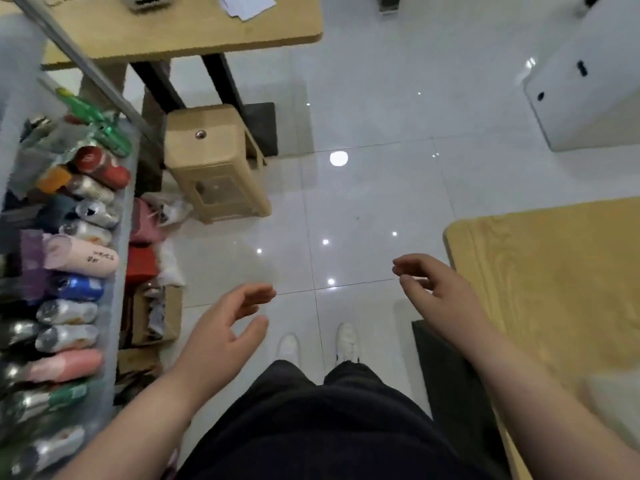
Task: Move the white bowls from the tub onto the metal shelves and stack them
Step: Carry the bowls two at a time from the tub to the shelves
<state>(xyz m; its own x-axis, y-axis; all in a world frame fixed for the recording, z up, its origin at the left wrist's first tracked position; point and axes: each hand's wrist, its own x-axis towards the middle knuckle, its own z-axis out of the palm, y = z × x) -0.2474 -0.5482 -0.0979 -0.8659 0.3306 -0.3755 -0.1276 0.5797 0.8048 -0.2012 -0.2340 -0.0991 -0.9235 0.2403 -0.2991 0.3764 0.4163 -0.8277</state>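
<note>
Dark clothing [329, 427] fills the bottom of the view, with white shoes [289, 346] below and between the hands on the glossy tile floor [381, 202]. Left hand [225, 327] and right hand [436, 289] are both held out over the floor, well apart, fingers loosely curled. Both are empty and touch nothing.

White bowls: none in view. Tub: not in view either, so which way it lies from the hands cannot be told, nor which hand is nearer to it. My read is that this is a walking or turning moment between trips, with no grasp set up.

Just left of the left hand runs what looks like the metal shelves [123, 244], long axis running away from the person. The level that shows is packed with cans and bottles [74, 311] lying on their sides, and no free spot for a bowl stack shows on it. The left hand is the nearer one to it. Heavy blur here, and the frame edge cuts off the rack's far side.

Right of the right hand is a wood-grain surface [554, 289], its corner near the fingers but not touching. Ahead of both hands stands a tan plastic stool [214, 161] under a second wooden surface [194, 32]. Low down to the left of the left hand, under the rack, sit cardboard boxes [156, 317] with contents too smeared to name. A white cabinet [588, 98] stands far ahead of the right hand, partly cut off.
</note>
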